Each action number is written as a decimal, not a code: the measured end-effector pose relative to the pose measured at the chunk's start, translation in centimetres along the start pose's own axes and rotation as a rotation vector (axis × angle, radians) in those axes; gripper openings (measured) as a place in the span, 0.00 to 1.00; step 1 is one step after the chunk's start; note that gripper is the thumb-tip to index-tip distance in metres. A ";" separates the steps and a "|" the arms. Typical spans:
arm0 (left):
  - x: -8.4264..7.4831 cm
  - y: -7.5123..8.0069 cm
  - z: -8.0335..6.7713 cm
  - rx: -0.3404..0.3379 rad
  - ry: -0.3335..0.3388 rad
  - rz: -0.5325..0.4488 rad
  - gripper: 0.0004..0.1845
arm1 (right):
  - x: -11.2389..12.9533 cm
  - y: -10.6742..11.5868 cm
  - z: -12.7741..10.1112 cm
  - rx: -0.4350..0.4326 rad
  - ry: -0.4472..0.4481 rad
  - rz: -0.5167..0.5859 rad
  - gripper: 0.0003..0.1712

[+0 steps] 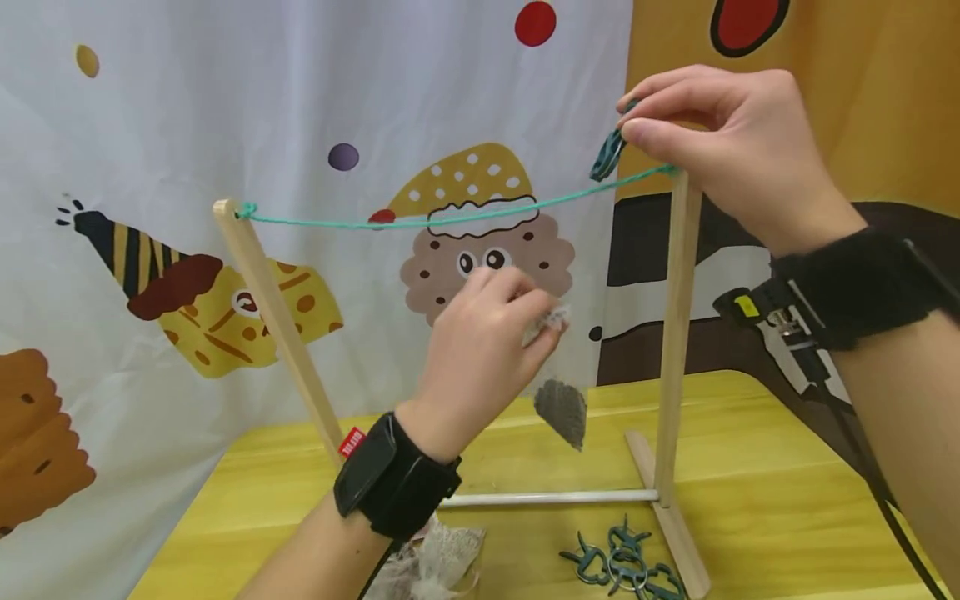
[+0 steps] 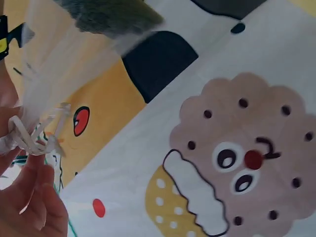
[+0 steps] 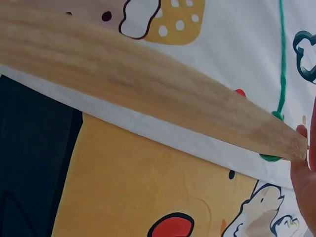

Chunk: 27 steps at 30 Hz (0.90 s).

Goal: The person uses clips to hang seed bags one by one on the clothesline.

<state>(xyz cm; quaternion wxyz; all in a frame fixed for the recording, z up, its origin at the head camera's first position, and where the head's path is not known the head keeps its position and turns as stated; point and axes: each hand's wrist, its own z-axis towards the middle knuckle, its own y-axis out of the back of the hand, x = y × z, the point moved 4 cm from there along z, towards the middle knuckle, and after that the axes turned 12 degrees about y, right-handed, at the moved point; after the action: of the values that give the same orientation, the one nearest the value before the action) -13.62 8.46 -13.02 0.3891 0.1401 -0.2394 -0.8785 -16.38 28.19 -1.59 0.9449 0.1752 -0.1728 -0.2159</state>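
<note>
My left hand (image 1: 495,333) pinches the gathered white top of a small sheer mesh bag (image 1: 561,408) with dark contents, which hangs below the green string (image 1: 450,218). In the left wrist view the bag's drawstring loops (image 2: 29,138) sit between my fingertips. My right hand (image 1: 705,142) is raised at the top of the right wooden post (image 1: 675,333) and pinches a dark teal clip (image 1: 609,154) just above the string. The clip (image 3: 306,49) and string (image 3: 282,59) also appear in the right wrist view beside the post (image 3: 148,94).
The wooden rack stands on a yellow table (image 1: 750,433), with a slanted left post (image 1: 277,325) and a white base bar (image 1: 547,498). Several teal clips (image 1: 618,567) lie by the right foot. More mesh bags (image 1: 438,562) lie near the front edge. A cartoon cloth (image 1: 225,167) hangs behind.
</note>
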 end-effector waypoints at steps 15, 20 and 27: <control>1.3 -0.6 5.7 -0.132 -0.071 0.134 0.08 | -1.6 -1.7 1.0 0.002 -0.113 0.178 0.13; 2.1 -1.3 6.9 0.006 0.020 0.100 0.12 | -2.2 -2.5 0.9 -0.037 -0.161 0.225 0.15; 3.4 -2.2 8.4 0.140 0.242 -0.059 0.14 | -2.1 -3.1 1.3 -0.045 -0.145 0.210 0.15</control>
<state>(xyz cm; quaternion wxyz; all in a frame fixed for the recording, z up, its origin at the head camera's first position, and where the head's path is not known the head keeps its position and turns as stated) -20.85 9.83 -7.30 0.3783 0.2788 -0.2472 -0.8473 -19.74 26.24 -2.20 0.9510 0.1189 -0.2531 -0.1318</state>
